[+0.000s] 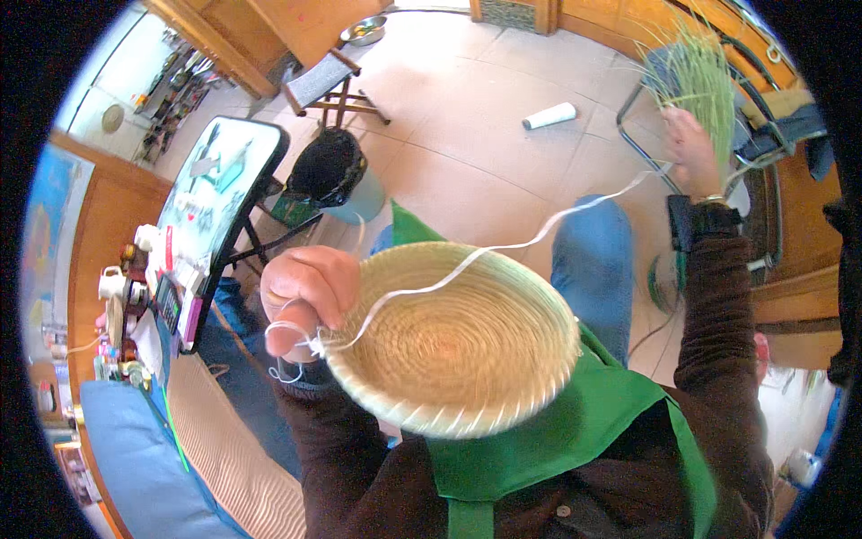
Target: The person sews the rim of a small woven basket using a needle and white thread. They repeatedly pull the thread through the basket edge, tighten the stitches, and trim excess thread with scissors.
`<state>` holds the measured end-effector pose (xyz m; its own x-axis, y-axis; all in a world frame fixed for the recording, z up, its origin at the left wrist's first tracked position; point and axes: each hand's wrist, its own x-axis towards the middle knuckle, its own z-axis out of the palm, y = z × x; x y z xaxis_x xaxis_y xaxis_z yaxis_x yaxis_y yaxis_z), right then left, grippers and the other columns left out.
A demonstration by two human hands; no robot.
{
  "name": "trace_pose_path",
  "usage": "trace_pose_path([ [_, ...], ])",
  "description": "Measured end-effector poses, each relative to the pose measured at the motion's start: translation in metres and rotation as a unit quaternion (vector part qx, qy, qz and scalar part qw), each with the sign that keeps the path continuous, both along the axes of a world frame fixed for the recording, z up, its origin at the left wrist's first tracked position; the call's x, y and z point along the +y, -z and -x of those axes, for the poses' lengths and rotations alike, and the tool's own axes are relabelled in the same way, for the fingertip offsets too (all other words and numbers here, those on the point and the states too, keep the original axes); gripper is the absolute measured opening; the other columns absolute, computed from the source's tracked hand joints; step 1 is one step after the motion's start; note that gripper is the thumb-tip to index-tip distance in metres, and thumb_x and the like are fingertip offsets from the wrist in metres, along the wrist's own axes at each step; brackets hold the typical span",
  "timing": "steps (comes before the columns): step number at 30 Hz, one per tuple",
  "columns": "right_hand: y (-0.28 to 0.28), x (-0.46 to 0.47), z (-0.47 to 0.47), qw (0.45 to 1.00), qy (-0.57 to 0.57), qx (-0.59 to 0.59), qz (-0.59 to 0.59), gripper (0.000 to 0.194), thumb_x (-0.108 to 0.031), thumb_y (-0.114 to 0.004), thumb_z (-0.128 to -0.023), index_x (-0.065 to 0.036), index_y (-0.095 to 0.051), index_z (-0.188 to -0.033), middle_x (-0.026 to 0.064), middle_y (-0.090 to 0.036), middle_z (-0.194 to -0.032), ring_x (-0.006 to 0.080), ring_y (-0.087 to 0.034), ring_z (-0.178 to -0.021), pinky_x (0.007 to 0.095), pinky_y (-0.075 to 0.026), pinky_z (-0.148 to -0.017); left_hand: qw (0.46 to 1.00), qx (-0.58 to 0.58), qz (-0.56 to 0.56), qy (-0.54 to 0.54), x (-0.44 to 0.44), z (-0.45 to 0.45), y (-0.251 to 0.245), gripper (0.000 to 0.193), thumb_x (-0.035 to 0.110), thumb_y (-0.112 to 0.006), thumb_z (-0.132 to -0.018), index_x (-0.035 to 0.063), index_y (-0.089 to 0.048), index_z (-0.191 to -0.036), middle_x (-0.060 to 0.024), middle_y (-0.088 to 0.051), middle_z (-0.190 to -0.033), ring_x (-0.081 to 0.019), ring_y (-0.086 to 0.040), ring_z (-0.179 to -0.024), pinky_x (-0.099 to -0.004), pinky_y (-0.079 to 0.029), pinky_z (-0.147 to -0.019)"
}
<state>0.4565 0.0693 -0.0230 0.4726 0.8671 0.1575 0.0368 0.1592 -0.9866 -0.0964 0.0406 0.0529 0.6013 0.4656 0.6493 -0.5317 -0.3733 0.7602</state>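
Note:
A shallow round basket point(444, 330) of coiled plant fibre tilts over my lap, its near rim wrapped with white stitches. My left hand point(310, 293) grips the basket's left rim, with the thumb beside a small knot and loose loops. From that rim a long white strip point(458, 269) crosses above the basket to my right hand point(693, 151), stretched far out to the right. The strip's far end is hidden at the right hand. Just beyond those fingers is a bundle of long green grass point(707, 87) on a chair; contact with it is unclear.
A folding table point(222, 168) with tools and papers stands at left, near a bin point(367, 195) lined with a black bag. Behind it is a folding stool point(323, 81). A white cone point(551, 116) lies on the tiled floor. The metal-framed chair point(630, 128) is at right.

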Motion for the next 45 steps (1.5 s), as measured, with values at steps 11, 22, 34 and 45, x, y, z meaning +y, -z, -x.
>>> trace_pose_path([
  [11, -0.030, -0.086, 0.231, 0.783, -0.606, -0.066, 0.127, 0.024, -0.024, -0.053, -0.097, -0.003, -0.065, -0.103, -0.0002, -0.057, -0.066, 0.0071, -0.050, -0.053, 0.0254, -0.043, -0.050, 0.955, 0.254, 0.049, -0.146, -0.024, -0.085, 0.060, 0.077, 0.067, -0.029, -0.095, 0.0051, -0.056, -0.057, -0.0075, -0.055, -0.057, -0.0209, -0.053, -0.053, -0.0320, -0.038, -0.050],
  [22, -0.003, -0.135, 0.228, 0.789, -0.590, -0.133, 0.109, 0.032, -0.033, -0.069, -0.086, -0.002, -0.063, -0.093, 0.0047, -0.057, -0.068, 0.0148, -0.052, -0.060, 0.0334, -0.044, -0.058, 0.928, -0.143, 0.312, -0.143, -0.045, -0.022, 0.032, 0.042, 0.044, -0.039, -0.102, 0.0117, -0.066, -0.096, 0.0019, -0.043, -0.065, -0.0123, -0.038, -0.058, -0.0272, -0.032, -0.055],
  [34, 0.000, -0.130, 0.249, 0.831, -0.492, -0.252, 0.054, 0.028, -0.027, -0.072, -0.077, -0.003, -0.056, -0.079, 0.0146, -0.057, -0.070, 0.0329, -0.059, -0.064, 0.0422, -0.044, -0.058, 0.797, 0.423, -0.239, -0.359, -0.084, -0.055, 0.032, 0.036, 0.006, -0.080, -0.064, 0.0049, -0.069, -0.098, -0.0101, -0.063, -0.094, -0.0283, -0.062, -0.083, -0.0353, -0.052, -0.070],
  [45, 0.008, -0.126, 0.254, 0.857, -0.428, -0.282, 0.053, 0.030, -0.029, -0.071, -0.078, -0.003, -0.057, -0.077, 0.0153, -0.058, -0.072, 0.0349, -0.060, -0.067, 0.0431, -0.046, -0.060, 0.940, 0.135, 0.305, -0.076, -0.090, -0.043, 0.043, 0.020, 0.015, -0.071, -0.081, 0.0043, -0.057, -0.073, -0.0062, -0.059, -0.077, -0.0165, -0.058, -0.064, -0.0307, -0.045, -0.054],
])
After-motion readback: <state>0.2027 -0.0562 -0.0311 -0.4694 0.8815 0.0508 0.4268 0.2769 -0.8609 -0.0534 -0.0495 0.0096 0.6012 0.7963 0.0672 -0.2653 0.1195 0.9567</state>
